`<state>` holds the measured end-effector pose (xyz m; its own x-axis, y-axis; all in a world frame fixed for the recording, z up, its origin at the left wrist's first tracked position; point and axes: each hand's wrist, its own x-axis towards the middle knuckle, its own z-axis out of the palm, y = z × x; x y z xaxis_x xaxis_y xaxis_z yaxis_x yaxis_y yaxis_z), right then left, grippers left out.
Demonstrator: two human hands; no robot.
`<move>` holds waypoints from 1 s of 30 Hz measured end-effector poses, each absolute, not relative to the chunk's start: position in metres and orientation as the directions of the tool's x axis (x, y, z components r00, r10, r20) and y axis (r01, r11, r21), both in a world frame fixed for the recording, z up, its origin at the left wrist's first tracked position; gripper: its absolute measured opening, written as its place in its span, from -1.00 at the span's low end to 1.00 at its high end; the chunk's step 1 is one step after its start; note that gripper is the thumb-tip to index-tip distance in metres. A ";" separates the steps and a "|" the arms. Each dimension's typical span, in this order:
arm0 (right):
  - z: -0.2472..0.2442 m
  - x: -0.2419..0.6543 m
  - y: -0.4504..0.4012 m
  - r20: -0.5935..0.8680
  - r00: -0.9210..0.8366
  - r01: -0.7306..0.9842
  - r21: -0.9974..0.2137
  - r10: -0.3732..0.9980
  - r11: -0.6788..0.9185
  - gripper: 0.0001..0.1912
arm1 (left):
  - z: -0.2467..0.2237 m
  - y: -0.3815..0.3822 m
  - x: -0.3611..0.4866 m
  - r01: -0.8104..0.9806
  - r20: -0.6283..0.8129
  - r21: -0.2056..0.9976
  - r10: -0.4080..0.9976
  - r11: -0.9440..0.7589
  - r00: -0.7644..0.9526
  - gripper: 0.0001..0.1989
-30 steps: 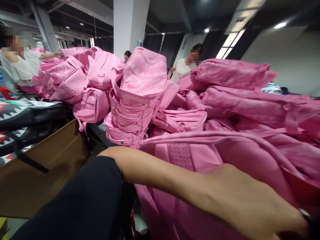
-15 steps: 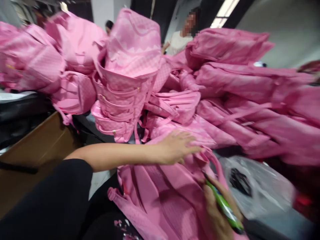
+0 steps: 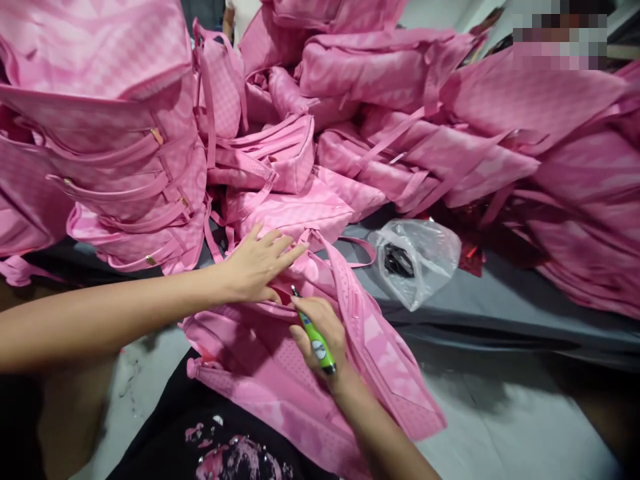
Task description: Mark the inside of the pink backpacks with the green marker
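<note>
At six o'clock, near the lap [image 3: 160, 420], lies a pink bag [image 3: 300, 393]. It looks soft, floppy and quite light, so it may sag. Its thick strap [image 3: 353, 300], at one o'clock on it, seems good to grab. The left hand [image 3: 250, 270] is spread flat on it; the right hand [image 3: 333, 333] grips a green tool [image 3: 319, 345].
</note>
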<state>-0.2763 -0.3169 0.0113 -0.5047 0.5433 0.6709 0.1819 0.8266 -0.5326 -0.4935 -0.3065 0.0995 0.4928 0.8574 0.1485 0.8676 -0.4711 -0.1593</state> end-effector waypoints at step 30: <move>-0.055 -0.254 -0.302 0.434 -0.260 0.194 -0.852 0.863 0.487 -0.76 | 0.041 -0.264 -0.442 0.793 0.015 -0.394 0.859 -0.465 0.512 0.12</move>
<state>-0.2542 -0.3019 -0.0553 -0.2598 0.8628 0.4337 0.1939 0.4866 -0.8519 -0.4416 -0.2635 0.0412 0.5116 0.8591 0.0149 0.7928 -0.4652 -0.3938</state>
